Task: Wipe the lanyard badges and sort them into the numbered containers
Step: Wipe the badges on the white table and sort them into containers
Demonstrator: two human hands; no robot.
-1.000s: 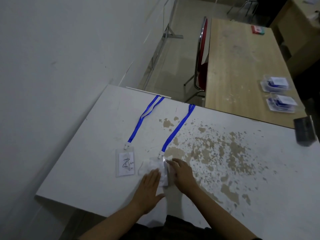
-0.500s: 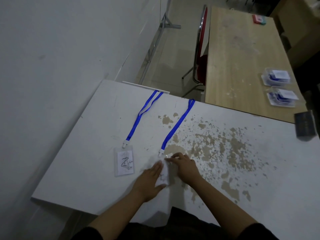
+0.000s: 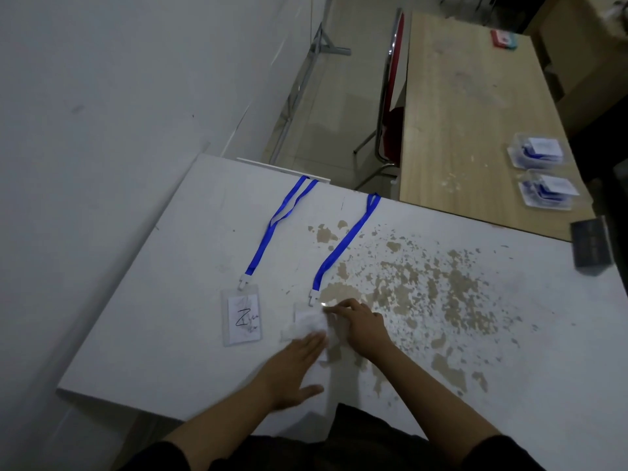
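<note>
Two lanyard badges lie on the white table (image 3: 142, 328). The left badge (image 3: 242, 317) shows a handwritten card and has a blue strap (image 3: 272, 229). The second badge (image 3: 304, 309) is mostly covered by a white wipe (image 3: 304, 326); its blue strap (image 3: 343, 246) runs up and to the right. My left hand (image 3: 294, 367) lies flat with straight fingers pressing the wipe on that badge. My right hand (image 3: 358, 324) presses the badge's right edge with its fingertips. Two clear containers (image 3: 535, 153) (image 3: 547, 192) with blue lanyards inside sit on the wooden table.
The wooden table (image 3: 458, 130) adjoins at the far right, with a red chair (image 3: 390, 96) beside it. A dark box (image 3: 591, 248) sits at the white table's right edge. A small red and teal object (image 3: 504, 39) lies far back. The wall is on the left.
My left hand has slid the wipe across the second badge, back toward the left and near side. My right hand has stayed holding the badge's right edge. The camera shifted slightly.
</note>
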